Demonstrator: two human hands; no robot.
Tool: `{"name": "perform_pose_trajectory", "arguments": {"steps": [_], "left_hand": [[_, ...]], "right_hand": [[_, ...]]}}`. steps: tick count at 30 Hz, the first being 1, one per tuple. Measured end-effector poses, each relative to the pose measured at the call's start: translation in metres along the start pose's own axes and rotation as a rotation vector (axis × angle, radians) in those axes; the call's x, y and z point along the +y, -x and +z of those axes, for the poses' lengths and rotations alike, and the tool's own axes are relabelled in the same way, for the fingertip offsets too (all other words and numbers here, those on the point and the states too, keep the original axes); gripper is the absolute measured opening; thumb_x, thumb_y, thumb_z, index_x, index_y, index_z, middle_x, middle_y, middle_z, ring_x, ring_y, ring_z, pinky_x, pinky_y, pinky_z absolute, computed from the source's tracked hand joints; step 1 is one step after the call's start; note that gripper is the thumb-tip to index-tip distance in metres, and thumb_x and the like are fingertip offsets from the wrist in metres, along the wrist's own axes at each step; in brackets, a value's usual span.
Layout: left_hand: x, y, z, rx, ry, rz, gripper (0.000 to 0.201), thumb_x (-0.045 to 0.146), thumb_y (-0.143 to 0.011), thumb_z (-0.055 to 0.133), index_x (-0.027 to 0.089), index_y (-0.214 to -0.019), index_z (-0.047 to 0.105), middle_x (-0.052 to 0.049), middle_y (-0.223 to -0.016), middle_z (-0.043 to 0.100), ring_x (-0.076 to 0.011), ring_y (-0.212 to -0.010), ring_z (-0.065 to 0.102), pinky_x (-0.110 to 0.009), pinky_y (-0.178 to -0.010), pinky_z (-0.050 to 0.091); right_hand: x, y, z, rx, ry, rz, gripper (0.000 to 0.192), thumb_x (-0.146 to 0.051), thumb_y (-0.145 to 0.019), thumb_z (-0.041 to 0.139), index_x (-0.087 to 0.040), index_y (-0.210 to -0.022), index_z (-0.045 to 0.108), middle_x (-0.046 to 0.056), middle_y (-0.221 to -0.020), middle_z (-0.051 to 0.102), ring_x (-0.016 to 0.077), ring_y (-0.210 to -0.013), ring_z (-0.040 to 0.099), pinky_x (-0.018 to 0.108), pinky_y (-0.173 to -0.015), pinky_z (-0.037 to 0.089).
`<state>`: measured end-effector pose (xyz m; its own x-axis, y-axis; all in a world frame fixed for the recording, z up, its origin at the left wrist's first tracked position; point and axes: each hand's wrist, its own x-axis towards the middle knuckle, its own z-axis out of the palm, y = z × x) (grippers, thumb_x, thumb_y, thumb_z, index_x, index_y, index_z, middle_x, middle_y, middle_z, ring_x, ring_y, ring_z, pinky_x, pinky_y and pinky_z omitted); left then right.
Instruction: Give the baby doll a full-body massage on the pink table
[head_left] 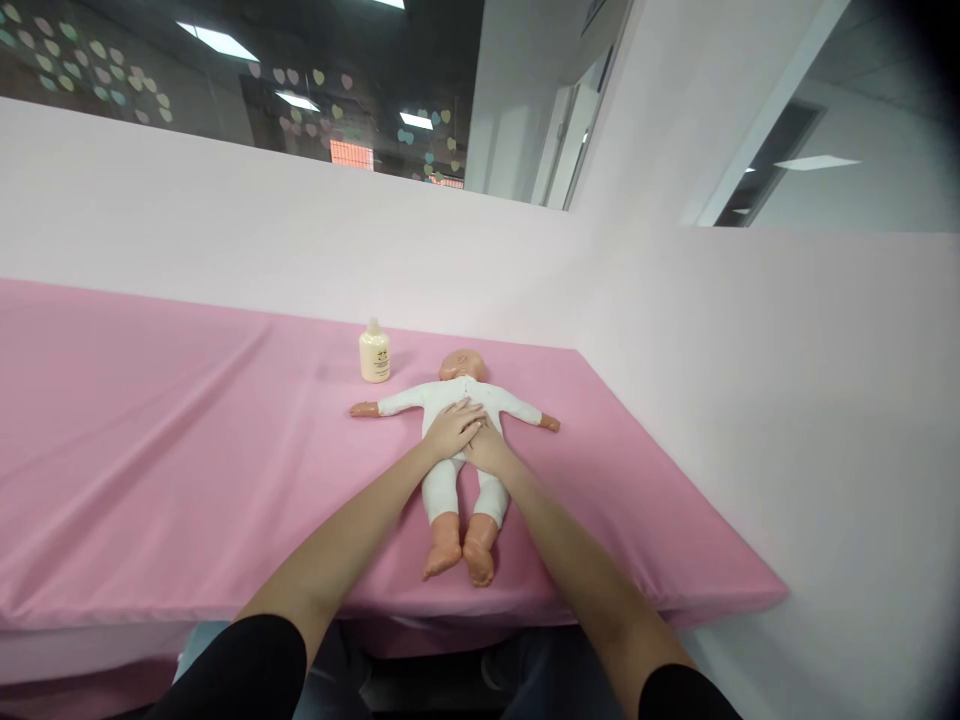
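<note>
A baby doll (459, 392) in a white bodysuit lies on its back on the pink covered table (187, 450), arms spread, bare feet toward me. My left hand (452, 428) rests flat on the doll's belly, fingers together and pointing right. My right hand (486, 450) lies partly under it, also pressed on the doll's lower belly. Neither hand grips anything. A small cream bottle (374, 352) stands upright just left of the doll's head, apart from both hands.
Pale pink partition walls (750, 350) close the table at the back and on the right. The table's near edge (375, 615) runs just past the doll's feet. Glass with heart stickers (97, 70) sits above the back wall.
</note>
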<state>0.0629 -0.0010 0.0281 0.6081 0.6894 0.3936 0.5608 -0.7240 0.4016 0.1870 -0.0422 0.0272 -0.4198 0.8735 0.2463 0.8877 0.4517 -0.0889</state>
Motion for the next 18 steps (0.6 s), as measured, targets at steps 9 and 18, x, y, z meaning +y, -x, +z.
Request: {"name": "perform_pose_trajectory", "arguments": {"steps": [9,18], "left_hand": [[-0.008,-0.015,0.004,-0.036,-0.019,-0.208,0.049,0.03,-0.094,0.032,0.019,-0.141,0.045,-0.002,-0.155,0.032,-0.023,-0.146,0.021,-0.043,-0.119,0.017],[-0.01,-0.022,0.005,-0.022,-0.101,-0.324,0.058,0.038,-0.094,0.033,0.018,-0.149,0.031,-0.005,-0.159,0.019,-0.0255,-0.148,0.014,-0.043,-0.12,0.014]], "right_hand": [[0.005,0.009,-0.008,0.033,-0.221,-0.083,0.046,-0.018,-0.095,0.031,-0.014,-0.137,0.05,0.01,-0.145,0.048,0.0216,-0.137,0.04,0.04,-0.119,0.02],[-0.004,0.017,-0.01,0.032,-0.156,0.026,0.044,-0.02,-0.096,0.031,-0.015,-0.133,0.053,0.01,-0.144,0.05,0.0211,-0.14,0.036,0.046,-0.117,0.021]]}}
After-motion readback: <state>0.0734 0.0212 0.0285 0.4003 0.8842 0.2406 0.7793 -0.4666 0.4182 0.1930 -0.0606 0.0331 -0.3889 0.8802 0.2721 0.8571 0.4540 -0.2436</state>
